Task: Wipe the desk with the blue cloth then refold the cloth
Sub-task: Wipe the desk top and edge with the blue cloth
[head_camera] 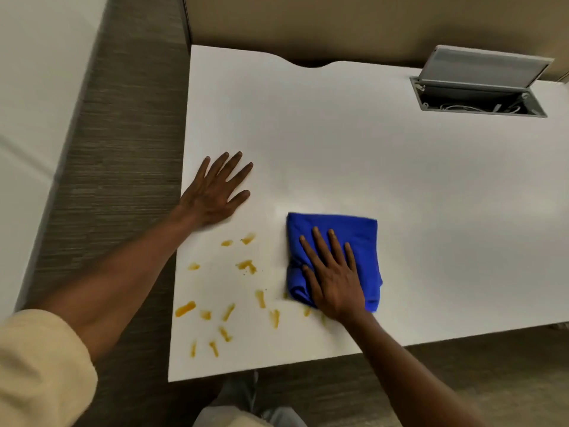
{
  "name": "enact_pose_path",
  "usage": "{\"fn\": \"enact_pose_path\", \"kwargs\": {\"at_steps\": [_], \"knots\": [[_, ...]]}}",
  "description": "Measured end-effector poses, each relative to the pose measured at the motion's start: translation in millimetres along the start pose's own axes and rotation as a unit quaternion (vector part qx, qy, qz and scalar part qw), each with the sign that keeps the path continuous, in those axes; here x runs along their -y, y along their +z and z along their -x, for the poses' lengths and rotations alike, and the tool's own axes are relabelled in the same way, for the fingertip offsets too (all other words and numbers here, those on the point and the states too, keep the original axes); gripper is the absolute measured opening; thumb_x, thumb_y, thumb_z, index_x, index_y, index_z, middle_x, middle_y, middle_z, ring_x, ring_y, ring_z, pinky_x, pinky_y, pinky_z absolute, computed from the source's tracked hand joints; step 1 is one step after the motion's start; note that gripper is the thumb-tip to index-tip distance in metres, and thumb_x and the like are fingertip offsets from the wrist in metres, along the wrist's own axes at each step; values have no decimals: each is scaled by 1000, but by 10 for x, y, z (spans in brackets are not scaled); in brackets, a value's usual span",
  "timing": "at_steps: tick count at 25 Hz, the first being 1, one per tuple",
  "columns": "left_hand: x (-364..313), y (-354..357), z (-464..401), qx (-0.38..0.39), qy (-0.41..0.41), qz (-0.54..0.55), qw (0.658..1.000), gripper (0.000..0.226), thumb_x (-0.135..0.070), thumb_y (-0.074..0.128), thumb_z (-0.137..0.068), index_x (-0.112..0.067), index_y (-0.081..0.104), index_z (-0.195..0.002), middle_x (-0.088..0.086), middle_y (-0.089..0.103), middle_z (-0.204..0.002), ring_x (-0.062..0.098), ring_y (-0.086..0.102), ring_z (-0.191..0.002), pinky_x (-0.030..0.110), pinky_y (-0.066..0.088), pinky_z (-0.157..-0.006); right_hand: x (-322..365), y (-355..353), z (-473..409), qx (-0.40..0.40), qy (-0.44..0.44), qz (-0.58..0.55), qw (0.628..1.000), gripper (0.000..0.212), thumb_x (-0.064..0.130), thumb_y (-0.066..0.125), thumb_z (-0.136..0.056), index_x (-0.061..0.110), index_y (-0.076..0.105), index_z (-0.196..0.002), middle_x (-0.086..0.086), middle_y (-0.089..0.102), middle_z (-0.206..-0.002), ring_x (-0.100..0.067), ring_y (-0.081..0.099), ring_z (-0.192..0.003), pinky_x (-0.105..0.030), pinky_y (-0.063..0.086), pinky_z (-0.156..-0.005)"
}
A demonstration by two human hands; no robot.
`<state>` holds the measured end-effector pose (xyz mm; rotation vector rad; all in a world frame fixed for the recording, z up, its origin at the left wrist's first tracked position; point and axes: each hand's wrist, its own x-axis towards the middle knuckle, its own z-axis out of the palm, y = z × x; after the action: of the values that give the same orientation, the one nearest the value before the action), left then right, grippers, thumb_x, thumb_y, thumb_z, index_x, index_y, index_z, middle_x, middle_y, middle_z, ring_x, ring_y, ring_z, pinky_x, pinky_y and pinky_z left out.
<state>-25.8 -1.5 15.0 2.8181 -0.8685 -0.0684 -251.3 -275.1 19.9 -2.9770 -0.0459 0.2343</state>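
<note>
The blue cloth [334,257] is lying folded into a thick pad on the white desk [338,143], well toward the near edge and just beside a scatter of orange-yellow smears [228,291] that is spreading away from the cloth toward the desk's left corner. The right hand [334,277] is pressing down flat on the cloth, its fingers straight and slightly spread, palm covering the cloth's near part; it is not curling round the fabric, though the thumb is lying along the cloth's bunched left edge. A couple of the smears are sitting right at the cloth's near-left corner, partly under the wrist. The left hand [215,192] is resting on the bare desk beyond the smears and apart from the cloth, laid flat with fingers extended and fanned, holding nothing. A pale cream sleeve [40,365] is showing pushed up on the left arm. Far from the cloth, at the desk's back right, a grey cable hatch [480,94] is standing with its lid tilted up, cables showing inside.
</note>
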Motion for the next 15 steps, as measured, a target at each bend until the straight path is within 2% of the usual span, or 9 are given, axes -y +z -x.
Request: {"fn": "enact_pose_path", "kwargs": {"at_steps": [3,5,7,9,11,15], "knots": [[-14,17,-13,3,-1,-8,1000,66,-58,25,-106,-36,3,-164,-2,-3,-174,21,-6,-160,52,-1,-128,45,126,548,21,5,12,1000,63,57,18,-108,37,4,-166,6,-3,-176,-25,-4,-162,-54,4,-127],[-7,29,-8,1,-5,-15,1000,66,-59,22,-106,-37,3,-164,-1,-2,-174,22,-6,-160,54,0,-128,47,114,571,40,-2,27,999,65,61,16,-107,39,2,-166,6,-6,-176,-25,-5,-162,-55,6,-126],[-15,34,-16,0,-6,-26,1000,66,-62,18,-104,-37,5,-164,-1,0,-174,22,-3,-160,55,3,-128,18,42,383,61,-15,31,998,67,67,15,-104,43,-1,-165,7,-7,-176,-26,0,-162,-55,14,-124],[-15,21,-20,-2,-10,-25,1000,68,-63,17,-102,-37,7,-164,0,3,-174,22,-1,-160,55,4,-128,0,-59,29,63,-22,37,997,69,71,16,-101,47,1,-164,6,0,-176,-29,13,-158,-57,23,-117],[-23,17,-13,0,-11,-23,1000,69,-64,16,-101,-38,7,-164,-1,3,-174,22,0,-160,54,4,-128,32,-148,-376,63,-21,28,997,70,74,16,-98,49,3,-163,4,8,-175,-31,18,-154,-61,23,-116],[-15,21,-9,-2,-9,-23,1000,70,-65,16,-101,-37,8,-164,-1,4,-174,22,1,-160,52,3,-128,95,-93,-596,45,-69,49,995,65,63,15,-105,41,-3,-165,1,-3,-176,-23,-7,-162,-62,5,-127]]}}
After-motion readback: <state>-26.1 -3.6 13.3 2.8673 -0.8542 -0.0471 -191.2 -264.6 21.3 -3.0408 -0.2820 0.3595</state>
